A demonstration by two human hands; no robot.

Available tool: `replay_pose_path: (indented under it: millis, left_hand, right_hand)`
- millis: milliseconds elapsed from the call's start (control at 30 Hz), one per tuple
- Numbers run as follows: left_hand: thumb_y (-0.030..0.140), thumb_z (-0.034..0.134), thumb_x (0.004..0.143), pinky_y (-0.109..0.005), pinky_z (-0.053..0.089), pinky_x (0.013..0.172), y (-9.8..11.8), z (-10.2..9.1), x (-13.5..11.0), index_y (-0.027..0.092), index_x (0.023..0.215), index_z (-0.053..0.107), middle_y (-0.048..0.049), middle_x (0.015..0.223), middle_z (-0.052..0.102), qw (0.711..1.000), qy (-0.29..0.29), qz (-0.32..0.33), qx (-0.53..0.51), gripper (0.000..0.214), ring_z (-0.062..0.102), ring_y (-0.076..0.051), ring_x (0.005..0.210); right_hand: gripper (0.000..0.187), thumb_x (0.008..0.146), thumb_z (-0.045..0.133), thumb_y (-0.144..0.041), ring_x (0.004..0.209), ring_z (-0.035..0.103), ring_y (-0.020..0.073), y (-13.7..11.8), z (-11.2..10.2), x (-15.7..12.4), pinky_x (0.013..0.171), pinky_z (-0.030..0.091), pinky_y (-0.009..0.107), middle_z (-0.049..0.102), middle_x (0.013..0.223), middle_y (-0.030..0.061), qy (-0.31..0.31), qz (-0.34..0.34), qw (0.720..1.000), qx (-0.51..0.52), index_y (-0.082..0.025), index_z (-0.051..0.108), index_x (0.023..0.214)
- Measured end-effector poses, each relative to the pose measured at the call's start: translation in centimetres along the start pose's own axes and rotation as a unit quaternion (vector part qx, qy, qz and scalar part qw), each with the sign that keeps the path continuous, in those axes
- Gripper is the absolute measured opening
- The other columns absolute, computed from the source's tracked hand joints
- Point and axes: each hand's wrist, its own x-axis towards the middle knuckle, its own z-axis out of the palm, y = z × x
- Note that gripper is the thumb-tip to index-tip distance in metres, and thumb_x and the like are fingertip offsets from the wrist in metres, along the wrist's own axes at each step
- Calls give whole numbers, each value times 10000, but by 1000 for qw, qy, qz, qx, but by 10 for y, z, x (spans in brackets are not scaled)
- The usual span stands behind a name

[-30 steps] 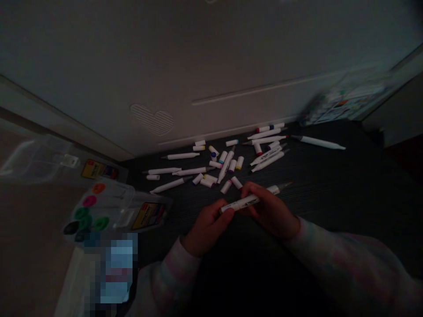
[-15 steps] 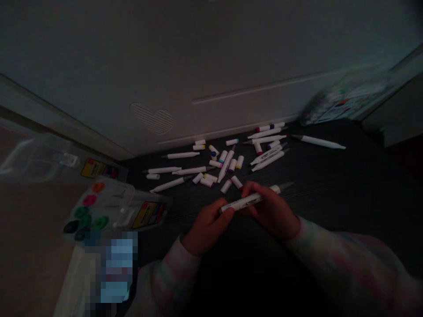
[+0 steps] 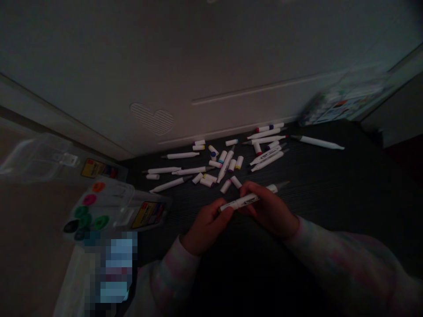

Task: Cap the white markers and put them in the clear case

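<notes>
A white marker (image 3: 249,199) slants between my two hands over the dark table, its uncapped tapered tip toward the right. My left hand (image 3: 208,224) is closed on its left end, thumb and fingers pinching it. Wrapped round the marker's middle and right part is my right hand (image 3: 269,209). Just beyond my hands lie loose white caps with coloured ends, such as a yellow-ended cap (image 3: 239,162) and a pink-ended cap (image 3: 225,186). Among them rests another uncapped marker (image 3: 226,164).
More uncapped markers lie left (image 3: 170,184) and right (image 3: 318,142). At left stand a clear box (image 3: 125,193) of capped markers, an open clear lid (image 3: 36,158) and a blurred-out lit screen (image 3: 115,268). A filled clear case (image 3: 343,103) leans against the white panel (image 3: 211,57).
The held marker and my right hand have shifted very slightly left. My left hand stays in place, and both hands keep their hold. The things on the table lie as before.
</notes>
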Motion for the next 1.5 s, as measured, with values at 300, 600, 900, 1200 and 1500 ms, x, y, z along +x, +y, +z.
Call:
replay_pose_path:
  millis: [300,600,900,1200,1500]
  left_hand:
    - [573,432,793,-231,245,466,1,0,0,182,659,403,62,523,377,1000,-2,-6,-7,414,335,-76,475]
    - [562,432,799,-231,241,463,-1,-1,0,181,665,412,60,534,377,1000,-1,3,-7,404,342,-75,475]
    - [551,435,799,-229,239,463,3,0,0,181,664,411,61,523,380,1000,5,-4,-3,395,334,-74,472]
    - [548,450,795,-228,250,473,1,-2,0,180,666,412,59,532,384,1000,0,-2,-5,392,343,-75,481]
    - [565,432,797,-229,235,458,0,0,0,177,665,405,60,522,371,998,-9,-16,-58,410,322,-72,471]
  right_hand:
    - [213,720,559,-374,419,359,95,0,0,0,505,294,250,405,351,-55,-4,10,1000,9,-184,558,625]
    - [193,706,561,-360,412,349,98,0,1,1,504,285,255,404,346,-58,3,14,1000,7,-183,557,629]
    - [176,701,562,-344,421,347,93,-2,2,-1,508,275,252,403,355,-60,5,15,1000,1,-182,554,632]
    - [166,718,539,-328,421,338,99,-2,1,-1,505,273,259,400,356,-55,8,13,1000,1,-183,545,637]
    - [170,698,558,-340,414,333,97,-3,3,0,509,279,259,394,352,-62,8,12,1000,-5,-184,550,630]
